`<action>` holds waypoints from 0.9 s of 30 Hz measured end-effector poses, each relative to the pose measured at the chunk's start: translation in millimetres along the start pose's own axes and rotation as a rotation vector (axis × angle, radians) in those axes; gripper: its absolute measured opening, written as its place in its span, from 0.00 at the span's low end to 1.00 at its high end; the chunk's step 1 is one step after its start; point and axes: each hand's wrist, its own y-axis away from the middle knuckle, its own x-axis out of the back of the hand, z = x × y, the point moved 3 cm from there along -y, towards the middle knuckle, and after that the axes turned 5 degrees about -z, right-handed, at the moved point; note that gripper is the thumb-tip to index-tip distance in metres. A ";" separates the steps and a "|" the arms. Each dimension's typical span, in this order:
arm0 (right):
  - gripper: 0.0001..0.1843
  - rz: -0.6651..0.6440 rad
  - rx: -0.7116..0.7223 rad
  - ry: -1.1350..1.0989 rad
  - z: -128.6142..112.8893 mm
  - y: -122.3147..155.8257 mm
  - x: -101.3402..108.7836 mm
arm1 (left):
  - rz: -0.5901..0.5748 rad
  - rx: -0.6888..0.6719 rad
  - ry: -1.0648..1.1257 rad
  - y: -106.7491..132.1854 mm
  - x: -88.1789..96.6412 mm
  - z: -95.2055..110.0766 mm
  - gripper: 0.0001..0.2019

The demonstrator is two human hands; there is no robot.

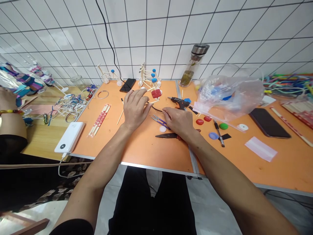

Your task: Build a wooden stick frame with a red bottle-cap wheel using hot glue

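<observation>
My left hand [135, 109] lies on the orange table [137, 147], its fingers closed round a thin wooden stick [153, 102] that points right toward a red bottle cap [156, 93]. My right hand [179, 122] rests beside it with its fingers curled at the end of a thin dark wire [158, 109]; what they pinch is hidden. Purple snips [158, 120] lie just in front of the right hand. Black pliers [168, 135] stick out from under it. A black glue gun [181, 102] lies just beyond its knuckles.
At the back stand a stick model with blue caps [149, 78], a phone [128, 85] and a glass bottle [194, 65]. A power bank [70, 137] and wrapped chopsticks [99, 120] lie left. A bag of caps [230, 94], loose caps, a marker [218, 133] and another phone [269, 122] lie right. Another person's arm [9, 120] is at far left.
</observation>
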 end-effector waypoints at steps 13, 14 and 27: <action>0.24 -0.013 -0.004 -0.031 -1.9 1.1 2.2 | -0.040 0.019 0.024 0.1 0.1 0.0 0.18; 0.25 -0.021 -0.004 -0.031 -2.0 1.1 2.6 | -0.043 0.019 0.024 0.2 0.1 0.1 0.18; 0.24 -0.002 0.012 -0.043 -1.5 1.6 1.1 | -0.021 -0.004 0.029 0.7 0.2 1.8 0.16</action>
